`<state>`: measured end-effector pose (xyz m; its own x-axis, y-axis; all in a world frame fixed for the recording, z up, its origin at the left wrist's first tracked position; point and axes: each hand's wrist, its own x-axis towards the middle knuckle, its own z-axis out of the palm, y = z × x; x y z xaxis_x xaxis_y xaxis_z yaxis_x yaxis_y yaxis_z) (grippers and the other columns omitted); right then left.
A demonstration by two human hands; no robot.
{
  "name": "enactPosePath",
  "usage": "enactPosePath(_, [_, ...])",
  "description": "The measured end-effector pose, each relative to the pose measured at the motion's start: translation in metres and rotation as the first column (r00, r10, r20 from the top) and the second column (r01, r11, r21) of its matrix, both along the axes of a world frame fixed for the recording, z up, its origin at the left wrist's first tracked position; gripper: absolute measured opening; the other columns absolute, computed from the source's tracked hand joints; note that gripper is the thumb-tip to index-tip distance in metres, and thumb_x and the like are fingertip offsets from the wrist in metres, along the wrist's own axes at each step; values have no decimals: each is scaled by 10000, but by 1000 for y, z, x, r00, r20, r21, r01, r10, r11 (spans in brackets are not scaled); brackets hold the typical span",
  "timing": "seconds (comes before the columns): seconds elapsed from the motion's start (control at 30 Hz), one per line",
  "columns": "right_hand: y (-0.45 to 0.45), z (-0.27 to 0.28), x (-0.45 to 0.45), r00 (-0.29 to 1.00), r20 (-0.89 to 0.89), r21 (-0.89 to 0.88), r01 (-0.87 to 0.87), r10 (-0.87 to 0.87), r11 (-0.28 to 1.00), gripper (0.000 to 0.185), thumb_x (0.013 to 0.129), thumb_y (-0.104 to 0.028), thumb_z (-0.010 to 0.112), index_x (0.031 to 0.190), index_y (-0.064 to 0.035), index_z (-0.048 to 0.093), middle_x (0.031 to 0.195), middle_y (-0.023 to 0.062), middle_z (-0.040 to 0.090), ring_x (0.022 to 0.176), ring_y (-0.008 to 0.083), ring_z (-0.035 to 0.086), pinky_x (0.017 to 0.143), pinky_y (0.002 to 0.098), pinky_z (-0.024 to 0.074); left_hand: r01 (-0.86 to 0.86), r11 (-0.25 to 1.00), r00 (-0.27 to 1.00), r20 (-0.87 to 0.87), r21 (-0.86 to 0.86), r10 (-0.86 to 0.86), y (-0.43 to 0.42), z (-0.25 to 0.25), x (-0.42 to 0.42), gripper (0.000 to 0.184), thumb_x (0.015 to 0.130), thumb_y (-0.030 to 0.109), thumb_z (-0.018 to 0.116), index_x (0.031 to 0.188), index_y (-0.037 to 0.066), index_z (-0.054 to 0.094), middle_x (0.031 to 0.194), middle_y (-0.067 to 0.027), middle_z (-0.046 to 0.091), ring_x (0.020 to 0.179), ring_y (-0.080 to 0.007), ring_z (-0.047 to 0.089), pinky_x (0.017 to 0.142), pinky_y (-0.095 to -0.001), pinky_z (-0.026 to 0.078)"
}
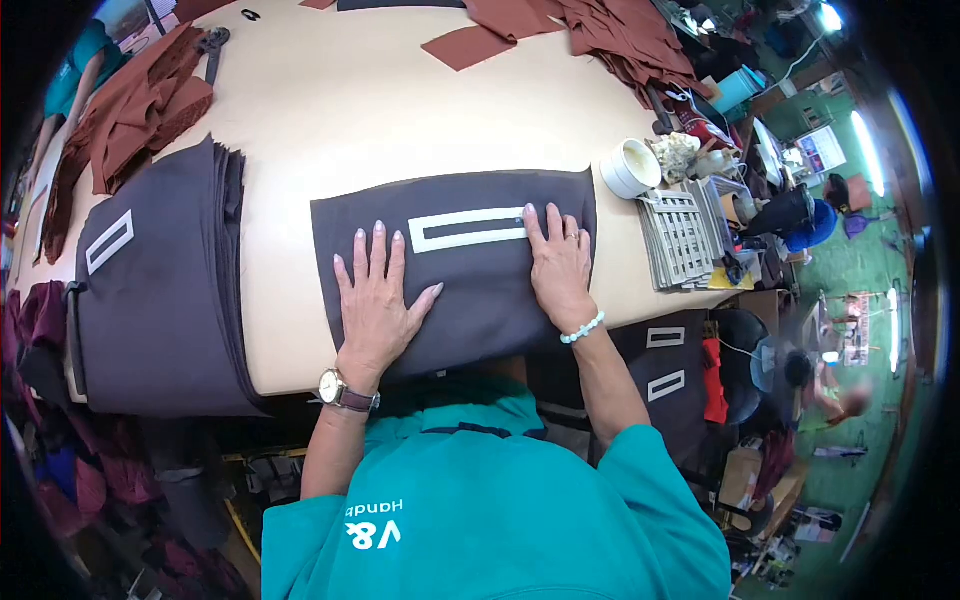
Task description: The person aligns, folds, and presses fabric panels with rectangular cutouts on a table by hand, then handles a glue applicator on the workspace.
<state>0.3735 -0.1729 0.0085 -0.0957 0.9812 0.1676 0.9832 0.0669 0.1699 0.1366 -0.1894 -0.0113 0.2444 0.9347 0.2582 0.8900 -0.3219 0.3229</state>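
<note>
A dark grey fabric panel (pixel 470 300) lies on the table in front of me, its near edge hanging over the table's front. On it sits a white rectangular frame-shaped strip (pixel 460 240) with a slot of dark fabric showing through. My left hand (pixel 378 300) rests flat on the panel, fingers spread, just left of the white frame. My right hand (pixel 560 265) also presses flat on the panel, its index fingertip touching the frame's right end. Neither hand grips anything.
To the left lies a thick stack of dark panels (pixel 165 290), the top one bearing a white frame. Brown fabric pieces (pixel 140 110) are behind it; more brown fabric (pixel 625 40) lies at the far right. A white cup (pixel 631 168) and stacked light frames (pixel 680 240) stand right.
</note>
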Motion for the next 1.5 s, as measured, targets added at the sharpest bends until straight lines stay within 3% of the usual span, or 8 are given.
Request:
enactPosePath(0.17, [-11, 3, -13, 966, 257, -14, 24, -19, 1000, 456, 832, -132, 482, 1269, -8, 450, 1306, 167, 404, 1151, 343, 418, 974, 457, 298, -7, 999, 1000, -9, -33, 7, -1, 3, -1, 733, 806, 479, 581, 1337, 19, 370, 1424, -180, 280, 1331, -354, 218, 1039, -578, 174])
enactPosePath(0.3, [-14, 16, -14, 990, 142, -102, 5, 9, 995, 448, 827, -143, 493, 1249, 7, 468, 1331, 168, 385, 1169, 346, 410, 976, 456, 293, 2, 999, 1000, -25, -36, -3, 0, 1, 0, 742, 808, 481, 579, 1349, 25, 355, 1432, -177, 269, 1334, -352, 213, 1040, -577, 175])
enactPosePath(0.4, [-2, 6, -7, 981, 190, -33, 41, -34, 999, 459, 828, -144, 494, 1262, 2, 459, 1350, 165, 368, 1185, 348, 399, 974, 461, 297, -1, 1000, 1000, -30, -26, 0, 0, 0, -1, 740, 811, 483, 574, 1351, 28, 354, 1434, -178, 265, 1334, -354, 214, 1039, -578, 177])
enactPosePath(0.73, [3, 4, 0, 953, 303, -101, 47, -14, 994, 567, 859, -163, 485, 1395, -148, 301, 1406, 131, 299, 1226, 353, 365, 1013, 491, 271, 0, 999, 999, -35, -33, -1, -1, -1, 0, 742, 816, 478, 571, 1362, 33, 336, 1437, -174, 257, 1338, -355, 203, 1041, -578, 170])
enactPosePath(0.93, [0, 7, -16, 952, 304, -117, -4, 39, 993, 581, 852, -134, 477, 1401, -140, 286, 1403, 127, 302, 1226, 357, 358, 1031, 489, 255, -6, 999, 999, -40, -43, 4, -1, 1, 0, 741, 817, 481, 568, 1363, 37, 336, 1435, -176, 261, 1337, -355, 206, 1043, -577, 167])
enactPosePath(1.1, [-2, 7, -31, 974, 199, -128, -79, 103, 989, 565, 853, -120, 455, 1394, -123, 296, 1405, 130, 300, 1237, 359, 353, 1026, 506, 253, -6, 999, 999, -50, -48, 4, -1, 2, 0, 742, 820, 482, 564, 1359, 24, 337, 1431, -180, 267, 1339, -352, 205, 1047, -573, 164])
enactPosePath(1.3, [2, 4, -74, 976, 125, -127, -162, 178, 979, 570, 844, -125, 470, 1386, -96, 296, 1402, 131, 307, 1251, 359, 339, 1029, 510, 238, 2, 999, 1000, 29, -36, -1, 0, -2, -1, 875, 779, 476, 612, 1388, -20, 226, 1437, -189, 252, 1340, -354, 204, 1049, -572, 154])
enactPosePath(1.5, [2, 2, -102, 958, 157, -180, -209, 238, 961, 617, 846, -224, 496, 1400, -76, 270, 1432, 137, 258, 1290, 366, 271, 1048, 523, 188, 14, 999, 992, 126, -45, -9, -1, -2, -2, 1040, 670, 441, 706, 1403, -28, 138, 1433, -208, 236, 1330, -365, 224, 1044, -582, 156])
